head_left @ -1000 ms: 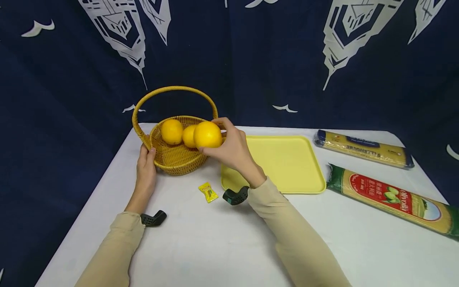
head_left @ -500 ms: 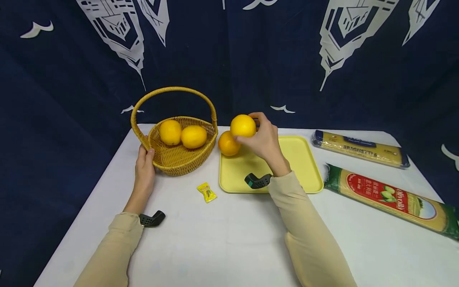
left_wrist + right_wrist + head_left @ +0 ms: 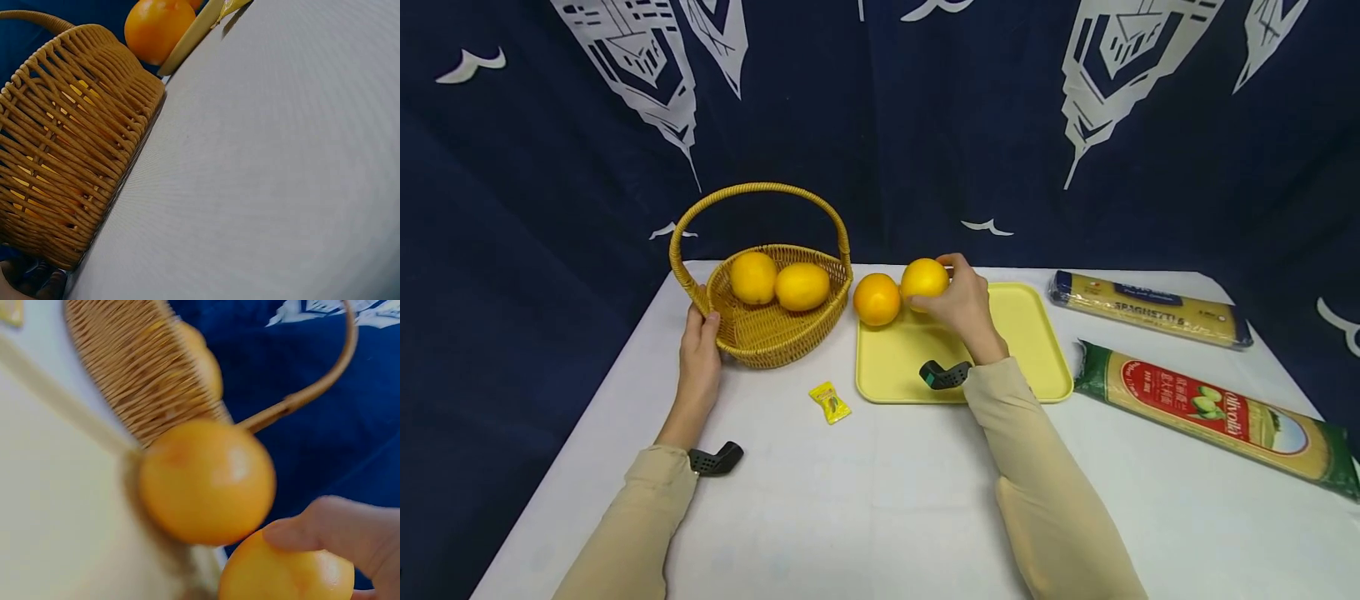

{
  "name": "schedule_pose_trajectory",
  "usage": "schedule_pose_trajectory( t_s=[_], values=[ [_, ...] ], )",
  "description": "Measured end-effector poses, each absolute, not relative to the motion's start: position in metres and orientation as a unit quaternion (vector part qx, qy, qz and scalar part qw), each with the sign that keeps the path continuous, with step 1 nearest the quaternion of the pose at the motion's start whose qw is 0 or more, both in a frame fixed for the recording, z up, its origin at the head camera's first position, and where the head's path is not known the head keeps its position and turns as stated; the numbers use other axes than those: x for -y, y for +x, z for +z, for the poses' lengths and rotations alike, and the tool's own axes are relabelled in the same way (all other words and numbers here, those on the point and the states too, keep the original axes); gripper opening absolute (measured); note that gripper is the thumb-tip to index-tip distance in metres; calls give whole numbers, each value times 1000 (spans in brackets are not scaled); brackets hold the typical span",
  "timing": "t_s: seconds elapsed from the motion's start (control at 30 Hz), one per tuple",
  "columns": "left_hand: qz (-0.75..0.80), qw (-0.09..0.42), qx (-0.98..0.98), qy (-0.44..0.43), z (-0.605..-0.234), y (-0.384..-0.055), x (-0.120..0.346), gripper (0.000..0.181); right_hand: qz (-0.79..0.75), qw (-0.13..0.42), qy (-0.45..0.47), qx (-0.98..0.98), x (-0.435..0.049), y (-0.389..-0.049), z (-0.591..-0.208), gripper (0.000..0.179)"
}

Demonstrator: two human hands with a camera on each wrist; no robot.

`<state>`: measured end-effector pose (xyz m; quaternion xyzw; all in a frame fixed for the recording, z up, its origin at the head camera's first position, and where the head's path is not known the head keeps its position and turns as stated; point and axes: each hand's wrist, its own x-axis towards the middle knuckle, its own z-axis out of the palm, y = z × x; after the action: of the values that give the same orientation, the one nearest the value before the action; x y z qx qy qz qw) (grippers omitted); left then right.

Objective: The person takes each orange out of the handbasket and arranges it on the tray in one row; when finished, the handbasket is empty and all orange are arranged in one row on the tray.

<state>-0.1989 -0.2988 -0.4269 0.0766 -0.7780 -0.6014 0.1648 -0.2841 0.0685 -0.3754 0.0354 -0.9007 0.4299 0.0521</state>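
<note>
My right hand [image 3: 964,302] grips an orange [image 3: 924,278] over the back of the yellow tray [image 3: 940,367], thumb and fingers around its right side. Just left of it a second orange [image 3: 877,299] rests at the tray's back left corner; in the right wrist view that orange [image 3: 207,481] sits beside the held orange [image 3: 287,572]. With my left hand [image 3: 700,354] I hold the left side of the wicker basket [image 3: 767,337], near the handle's base. Inside the basket lie a round orange [image 3: 753,277] and a more oval yellow fruit [image 3: 802,287].
A small yellow wrapped candy [image 3: 830,403] lies in front of the basket. To the right are a blue-ended spaghetti pack [image 3: 1150,308] and a longer green-ended pasta pack [image 3: 1213,412]. The basket's tall handle [image 3: 760,188] arches up before a dark blue curtain [image 3: 880,125].
My right hand has carried the orange from above the basket rightward, then lowered it toward the tray beside the other orange. My left hand stays on the basket.
</note>
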Motion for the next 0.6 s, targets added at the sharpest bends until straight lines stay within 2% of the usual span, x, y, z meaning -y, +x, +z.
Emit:
schedule_pose_trajectory(
  t_s=[0.13,0.33,0.6],
  values=[
    [-599,167,779,82,-440,-207,307,57,417,24,36,908,-66,-287,-387,85],
    [-599,170,778,81,-439,-208,308,57,410,2,44,911,-68,-288,-385,91],
    [-601,161,778,88,-439,-207,307,57,410,1,40,911,-69,-285,-374,93]
  ],
)
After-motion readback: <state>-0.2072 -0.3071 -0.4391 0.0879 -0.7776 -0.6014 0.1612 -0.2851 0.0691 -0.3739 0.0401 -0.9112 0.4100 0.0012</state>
